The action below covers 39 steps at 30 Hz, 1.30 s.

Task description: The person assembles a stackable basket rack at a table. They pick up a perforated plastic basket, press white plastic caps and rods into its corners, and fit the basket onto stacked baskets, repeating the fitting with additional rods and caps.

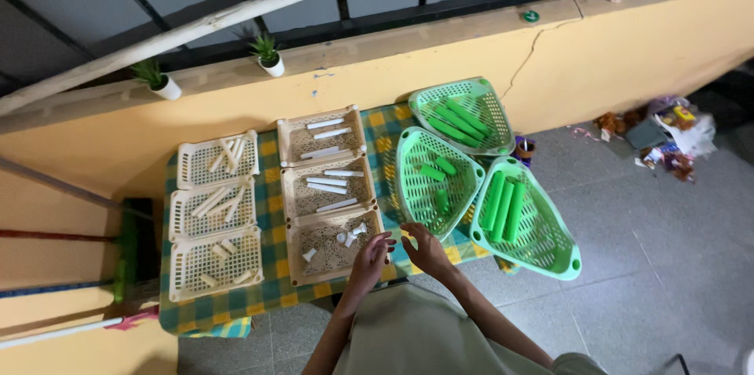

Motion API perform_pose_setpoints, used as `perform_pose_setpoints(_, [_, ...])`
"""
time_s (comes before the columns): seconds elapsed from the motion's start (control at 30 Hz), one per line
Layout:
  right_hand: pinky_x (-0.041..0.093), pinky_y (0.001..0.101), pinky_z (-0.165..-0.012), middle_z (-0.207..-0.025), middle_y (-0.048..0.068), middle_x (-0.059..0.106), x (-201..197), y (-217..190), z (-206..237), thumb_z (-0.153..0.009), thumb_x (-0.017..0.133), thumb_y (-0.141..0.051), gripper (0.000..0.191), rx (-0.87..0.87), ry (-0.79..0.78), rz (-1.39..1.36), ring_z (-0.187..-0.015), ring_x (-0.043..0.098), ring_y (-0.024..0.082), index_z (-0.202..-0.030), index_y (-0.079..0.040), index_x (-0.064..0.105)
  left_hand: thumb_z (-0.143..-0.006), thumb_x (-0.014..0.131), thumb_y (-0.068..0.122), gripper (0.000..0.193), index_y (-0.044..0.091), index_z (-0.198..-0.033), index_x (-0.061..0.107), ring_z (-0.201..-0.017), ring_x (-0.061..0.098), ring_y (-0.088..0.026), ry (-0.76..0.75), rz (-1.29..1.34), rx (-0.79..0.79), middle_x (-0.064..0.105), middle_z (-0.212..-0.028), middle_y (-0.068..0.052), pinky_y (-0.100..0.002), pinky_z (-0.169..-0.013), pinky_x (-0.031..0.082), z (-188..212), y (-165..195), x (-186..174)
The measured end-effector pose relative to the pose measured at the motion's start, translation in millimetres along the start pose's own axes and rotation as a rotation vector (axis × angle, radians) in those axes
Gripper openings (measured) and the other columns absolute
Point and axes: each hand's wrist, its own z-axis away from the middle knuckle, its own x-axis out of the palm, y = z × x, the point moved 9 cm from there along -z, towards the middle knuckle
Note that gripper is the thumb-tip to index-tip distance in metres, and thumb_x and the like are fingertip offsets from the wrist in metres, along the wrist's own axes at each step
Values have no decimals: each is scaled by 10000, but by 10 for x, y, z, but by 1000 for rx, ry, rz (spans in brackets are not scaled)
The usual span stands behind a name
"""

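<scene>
My left hand [371, 259] rests at the front right corner of the nearest beige basket [307, 271], which holds small white fittings [350, 235]. My right hand [425, 250] hovers just beside it, at the near rim of the middle green basket [414, 201], which holds short green tubes [441, 165]. Both hands have fingers spread and hold nothing that I can see. The two hands nearly touch over the checked tablecloth [276, 241].
Three white baskets [214, 215] of white pipe pieces stand on the left, two more beige baskets [320, 137] behind. Green baskets [561, 259] with long green tubes sit right. A yellow wall with two potted plants [268, 54] is behind; rubbish [667, 139] lies on the grey floor.
</scene>
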Motion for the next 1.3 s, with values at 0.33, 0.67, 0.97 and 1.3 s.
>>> perform_pose_setpoints(0.33, [590,426,-849,-1212,169,691,55,124,78,-939,677,-172,317,88,-46,6,-1055,723,332,-1228,-41,677,-1070,483,222,362,44,-1370,580,-1086,736,-193,4,-45,5,751,-1205,-111,-324,-914,590,-10,-102,27])
perform_pose_setpoints(0.67, [570,444,-864,-1217,187,697,261,10,0,-955,663,-197,312,76,-140,20,-1061,697,383,-1232,-55,687,-1077,494,250,388,23,-1382,572,-1104,713,-217,40,125,45,721,-1218,-147,-333,-952,580,105,-141,-145])
perform_pose_setpoints(0.97, [573,427,-891,-1198,179,707,523,4,-74,-949,653,-213,341,106,-243,37,-1074,710,337,-1252,-61,691,-1076,494,262,403,12,-1384,560,-1138,703,-231,82,170,24,708,-1259,-155,-347,-988,569,180,-214,-355])
perform_pose_setpoints(1.3, [555,449,-892,-1195,180,698,853,-104,-153,-964,649,-251,347,106,-318,63,-1073,682,370,-1251,-60,682,-1074,515,277,403,21,-1379,577,-1108,692,-207,94,156,-25,719,-1216,-131,-329,-913,543,200,-368,-741])
